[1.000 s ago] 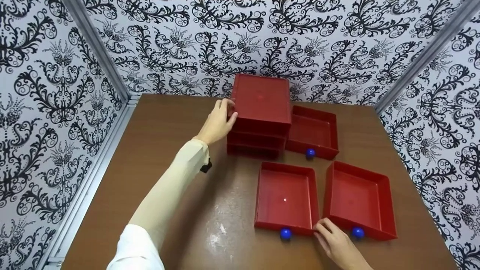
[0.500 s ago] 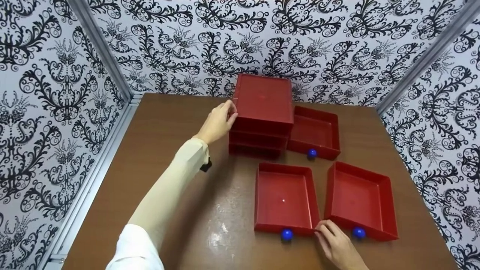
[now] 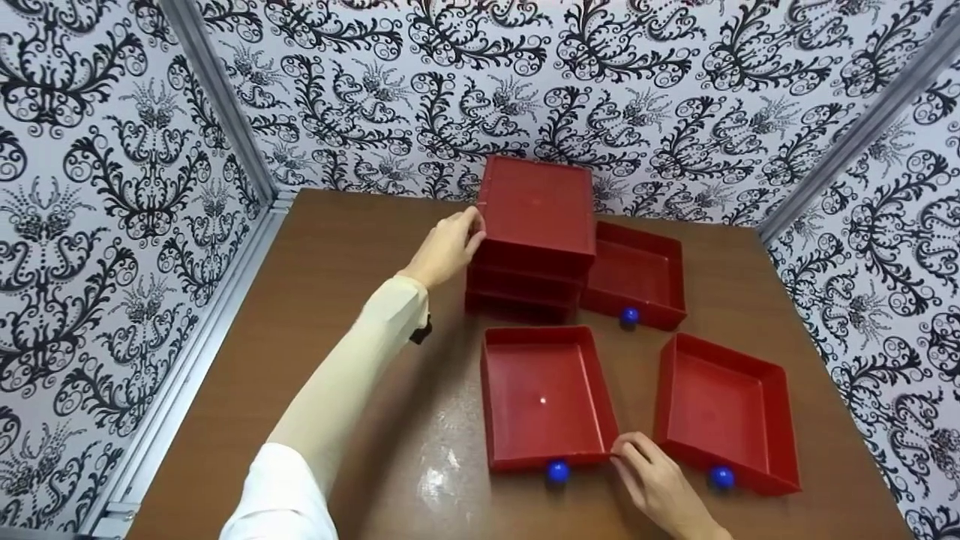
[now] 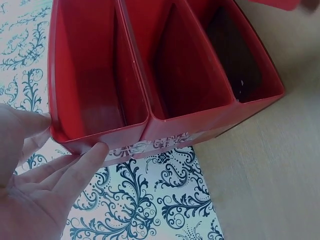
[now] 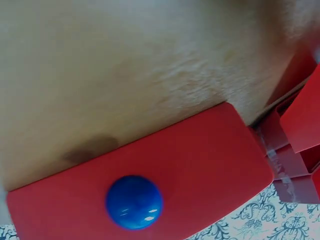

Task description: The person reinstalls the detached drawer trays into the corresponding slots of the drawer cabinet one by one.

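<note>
A red drawer cabinet [image 3: 536, 206] with several open slots stands at the back. My left hand [image 3: 446, 244] holds its upper left edge; in the left wrist view, the thumb and fingers [image 4: 87, 165] lie at the corner of the frame. At the front, my right hand [image 3: 660, 480] pinches the front right corner of a red drawer [image 3: 536, 397] that has a blue knob [image 3: 557, 472]. This drawer lies before the cabinet, its back edge close to the slots. The right wrist view looks past the hand at another drawer's front [image 5: 200, 160].
To the right lies a second red drawer [image 3: 720, 409] with a blue knob [image 3: 721, 477]. A third drawer [image 3: 634, 270] lies right beside the cabinet. Patterned walls [image 3: 525, 90] close off the brown table [image 3: 360, 217] at the back and sides.
My right hand has slid the front drawer to the left, widening the gap to the right-hand drawer. My left hand stays on the cabinet. The head view has shifted slightly.
</note>
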`<state>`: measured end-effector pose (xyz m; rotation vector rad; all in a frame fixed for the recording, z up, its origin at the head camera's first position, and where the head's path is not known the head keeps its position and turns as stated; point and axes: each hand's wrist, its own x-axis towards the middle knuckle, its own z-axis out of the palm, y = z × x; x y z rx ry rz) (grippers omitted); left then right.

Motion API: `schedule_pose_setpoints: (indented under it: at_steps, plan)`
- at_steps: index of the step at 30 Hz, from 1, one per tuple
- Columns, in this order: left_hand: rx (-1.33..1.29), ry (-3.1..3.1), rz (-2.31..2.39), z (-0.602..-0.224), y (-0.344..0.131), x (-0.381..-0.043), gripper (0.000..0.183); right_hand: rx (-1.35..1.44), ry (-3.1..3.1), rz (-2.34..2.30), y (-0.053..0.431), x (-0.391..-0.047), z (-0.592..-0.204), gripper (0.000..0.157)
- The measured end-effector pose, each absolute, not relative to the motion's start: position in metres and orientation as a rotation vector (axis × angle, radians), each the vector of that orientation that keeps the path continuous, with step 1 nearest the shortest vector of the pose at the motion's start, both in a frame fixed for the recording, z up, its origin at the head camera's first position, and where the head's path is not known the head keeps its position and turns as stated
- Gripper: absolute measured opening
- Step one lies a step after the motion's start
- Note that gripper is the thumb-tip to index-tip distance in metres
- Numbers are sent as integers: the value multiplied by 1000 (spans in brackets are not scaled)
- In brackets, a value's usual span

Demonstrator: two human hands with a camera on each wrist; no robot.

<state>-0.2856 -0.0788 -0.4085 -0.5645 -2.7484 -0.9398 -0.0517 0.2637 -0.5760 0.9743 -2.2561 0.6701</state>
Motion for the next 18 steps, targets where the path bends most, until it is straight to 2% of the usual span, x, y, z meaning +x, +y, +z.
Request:
schedule_pose_setpoints:
  at_steps: [9, 18]
  plan:
    - [-591, -2745, -904, -407, -79, -286, 11, 987, -2302, 668, 252, -71, -574, 23]
    - [-600, -2737, -894, -409, -80, -287, 11, 986, -2319, 660, 245, -87, -575, 23]
